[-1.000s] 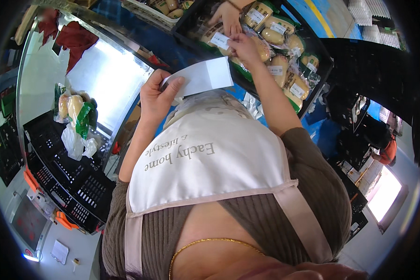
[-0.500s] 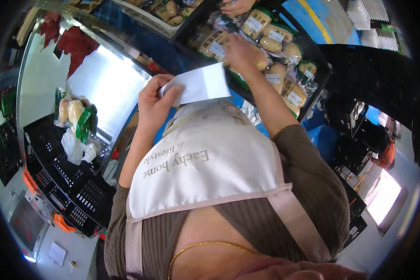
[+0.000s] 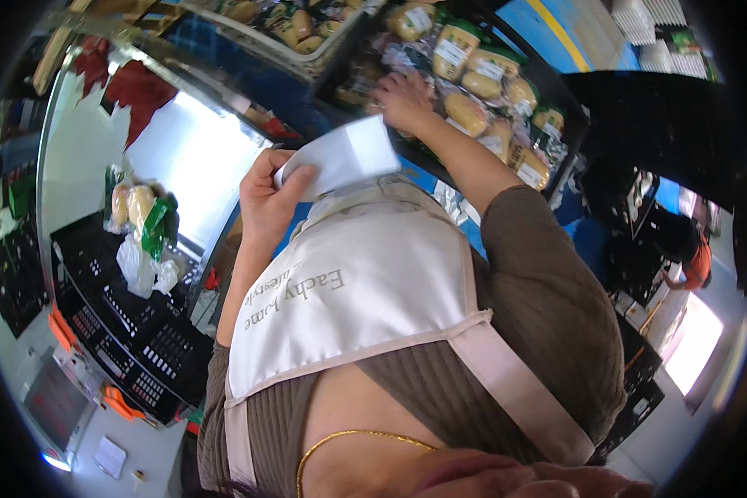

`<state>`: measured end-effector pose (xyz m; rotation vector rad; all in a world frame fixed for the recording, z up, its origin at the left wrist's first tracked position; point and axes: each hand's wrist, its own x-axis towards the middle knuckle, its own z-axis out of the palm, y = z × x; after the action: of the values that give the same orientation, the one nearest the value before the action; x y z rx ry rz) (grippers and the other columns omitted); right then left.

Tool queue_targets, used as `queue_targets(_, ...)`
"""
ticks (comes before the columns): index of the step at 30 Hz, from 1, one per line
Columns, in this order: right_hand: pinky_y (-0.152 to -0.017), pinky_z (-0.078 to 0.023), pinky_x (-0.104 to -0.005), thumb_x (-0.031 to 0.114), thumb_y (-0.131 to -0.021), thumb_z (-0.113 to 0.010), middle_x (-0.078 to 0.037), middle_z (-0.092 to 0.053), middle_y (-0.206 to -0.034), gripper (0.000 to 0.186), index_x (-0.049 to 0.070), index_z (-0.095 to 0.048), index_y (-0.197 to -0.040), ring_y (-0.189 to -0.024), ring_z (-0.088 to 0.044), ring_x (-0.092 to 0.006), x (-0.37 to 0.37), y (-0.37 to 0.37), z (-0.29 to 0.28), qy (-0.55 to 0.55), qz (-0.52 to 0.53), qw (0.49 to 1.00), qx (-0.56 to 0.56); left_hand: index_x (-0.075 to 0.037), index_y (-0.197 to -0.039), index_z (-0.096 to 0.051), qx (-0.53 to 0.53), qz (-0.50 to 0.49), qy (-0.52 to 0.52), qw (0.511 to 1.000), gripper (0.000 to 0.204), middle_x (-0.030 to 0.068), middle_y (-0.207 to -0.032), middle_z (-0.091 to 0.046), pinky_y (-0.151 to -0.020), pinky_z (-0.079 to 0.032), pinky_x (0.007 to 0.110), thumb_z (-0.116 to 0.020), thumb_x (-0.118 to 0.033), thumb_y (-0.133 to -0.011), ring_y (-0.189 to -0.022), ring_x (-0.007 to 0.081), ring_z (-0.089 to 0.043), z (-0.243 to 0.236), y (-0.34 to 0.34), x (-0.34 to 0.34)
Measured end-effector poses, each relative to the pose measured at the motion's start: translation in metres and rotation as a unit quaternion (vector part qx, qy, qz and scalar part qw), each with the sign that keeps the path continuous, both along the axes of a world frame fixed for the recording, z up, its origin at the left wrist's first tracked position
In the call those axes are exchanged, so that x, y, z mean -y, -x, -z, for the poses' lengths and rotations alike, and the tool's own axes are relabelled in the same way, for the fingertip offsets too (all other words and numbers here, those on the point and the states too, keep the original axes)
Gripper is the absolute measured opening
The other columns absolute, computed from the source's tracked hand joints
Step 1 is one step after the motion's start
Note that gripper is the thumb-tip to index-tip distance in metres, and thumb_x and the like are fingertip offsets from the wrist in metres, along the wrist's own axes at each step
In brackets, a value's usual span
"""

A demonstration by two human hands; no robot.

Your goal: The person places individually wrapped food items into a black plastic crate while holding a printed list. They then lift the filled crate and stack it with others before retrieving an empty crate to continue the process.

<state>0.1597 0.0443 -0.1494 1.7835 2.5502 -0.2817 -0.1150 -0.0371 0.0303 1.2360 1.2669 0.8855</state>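
My left hand [image 3: 270, 187] pinches a folded strip of white paper [image 3: 340, 158] between thumb and fingers, holding it in front of my apron. Over the left part of a black crate [image 3: 569, 158] reaches my right hand [image 3: 405, 101], its fingers spread over the plastic packs there; what lies beneath them is mostly hidden. Clear and green bags of what look like potatoes [image 3: 465, 112] fill the crate. Many bear a white label, such as the upright pack [image 3: 453, 51] just beyond my right hand.
Beyond the black crate stands a pale crate [image 3: 311, 55] with more bagged potatoes. To my left, a bag of potatoes [image 3: 141, 207] with green and clear plastic lies by black slotted crates [image 3: 133, 332]. Dark red cloths [image 3: 137, 91] hang over there. Another person [image 3: 690, 261] is far right.
My right hand has shifted left within the crate, onto other packs. Another person's hand at the top edge has gone, and a labelled pack shows there. The paper strip stays in my left hand.
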Motion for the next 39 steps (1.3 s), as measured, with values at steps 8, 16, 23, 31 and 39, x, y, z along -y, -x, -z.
queue_targets(8,-0.092,-0.046,-0.0418,0.049,-0.092,-0.053,-0.009,-0.062,-0.122,0.046,0.016,-0.062,-0.123,-0.111,-0.059,-0.0281,-0.006,0.003,-0.035,0.113,0.11,0.952,-0.261,-0.005,-0.101,-0.062,0.034,-0.035,-0.052,0.997,0.017,0.0038,-0.095,-0.061,-0.074,-0.048,0.023,-0.065,0.001,-0.085,-0.089,0.0106,-0.057,0.004,0.006,0.001)
queue_targets(16,-0.072,-0.054,-0.0241,0.022,-0.094,-0.062,-0.006,-0.066,-0.105,0.042,0.004,-0.051,-0.13,-0.085,-0.064,-0.0092,0.049,0.035,-0.157,0.541,0.071,0.486,-0.683,-0.004,-0.1,-0.061,-0.058,0.028,-0.19,0.98,0.019,0.0052,-0.096,-0.063,-0.077,-0.049,0.026,-0.063,0.004,-0.083,-0.088,0.0144,-0.06,0.025,0.0,-0.016)
queue_targets(23,-0.068,-0.049,-0.0194,0.005,-0.089,-0.062,-0.001,-0.064,-0.101,0.031,0.005,-0.056,-0.12,-0.083,-0.06,-0.0054,0.068,0.043,-0.153,0.291,0.147,0.648,-0.688,-0.005,-0.103,-0.059,-0.031,0.101,-0.106,0.989,0.026,0.0066,-0.102,-0.062,-0.08,-0.049,0.027,-0.063,0.006,-0.081,-0.093,0.0182,-0.062,0.012,-0.032,-0.019)
queue_targets(31,-0.07,-0.049,-0.0213,0.006,-0.089,-0.064,0.001,-0.061,-0.091,0.015,0.004,-0.061,-0.104,-0.079,-0.057,-0.0055,0.076,0.05,-0.133,0.161,0.164,0.735,-0.638,-0.004,-0.094,-0.061,-0.146,0.085,-0.25,0.953,0.025,0.0091,-0.086,-0.054,-0.062,-0.048,0.029,-0.058,0.01,-0.073,-0.071,0.0226,-0.058,0.025,-0.029,-0.021)
queue_targets(39,-0.069,-0.048,-0.0239,0.008,-0.089,-0.063,-0.003,-0.061,-0.093,0.014,0.004,-0.062,-0.103,-0.081,-0.058,-0.0094,0.034,0.003,-0.126,0.132,0.295,0.646,-0.692,-0.001,-0.085,-0.062,-0.186,0.055,-0.183,0.964,0.012,0.0094,-0.076,-0.055,-0.058,-0.044,0.029,-0.071,-0.008,-0.082,-0.065,0.0205,-0.055,0.028,-0.02,-0.016)
